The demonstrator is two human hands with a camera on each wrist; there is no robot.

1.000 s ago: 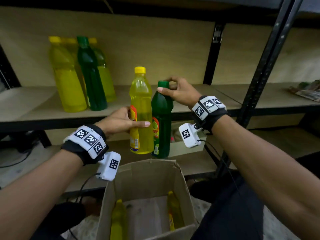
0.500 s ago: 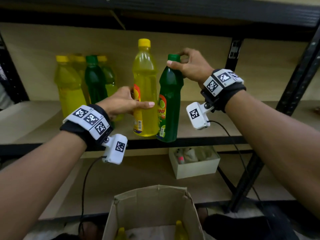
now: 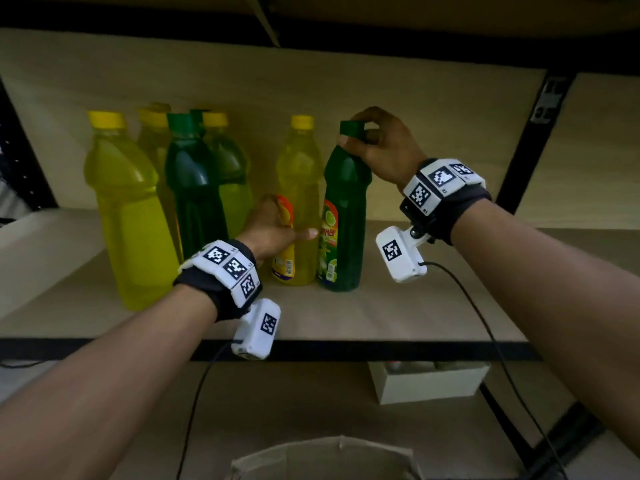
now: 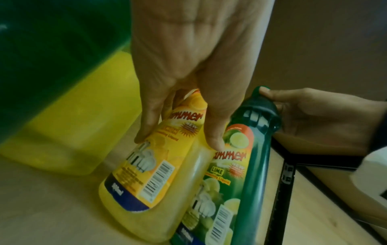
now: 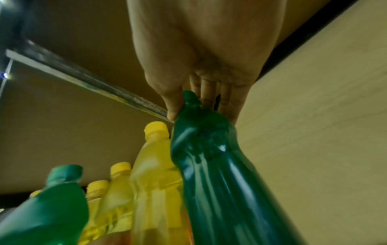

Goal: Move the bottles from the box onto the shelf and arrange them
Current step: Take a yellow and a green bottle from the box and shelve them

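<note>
While both bottles stand on the shelf board, the step in hand reads as setting down and squaring up.

Left hand: left hand [image 3: 273, 230] wraps the labelled belly of the slim yellow plastic bottle with the yellow cap [image 3: 300, 188]; grip clenched on it, thumb across the label in the left wrist view.

Right hand: right hand [image 3: 384, 147] pinches the neck and cap of the dark green plastic bottle with the lime label [image 3: 346, 216]; grip closed around the top only.

Position: both bottles upright on the pale wooden shelf [image 3: 398, 306], sides touching or nearly so, bases apparently on the board.

Neighbours: cluster of larger yellow and green bottles [image 3: 166, 202] stands to the left, with a gap between it and the pair.

Box: brown cardboard box [image 3: 325, 457] sits below, only its rim in view; contents not visible.

Technique, my judgement: confirm both bases sit flat before loosening either grip; the green bottle is held high, so steady it low if it rocks.

Alignment: slide the pair left toward the cluster, labels facing front, without knocking the tall ones.

Risk: releasing the top pinch abruptly could tip the green bottle.
</note>
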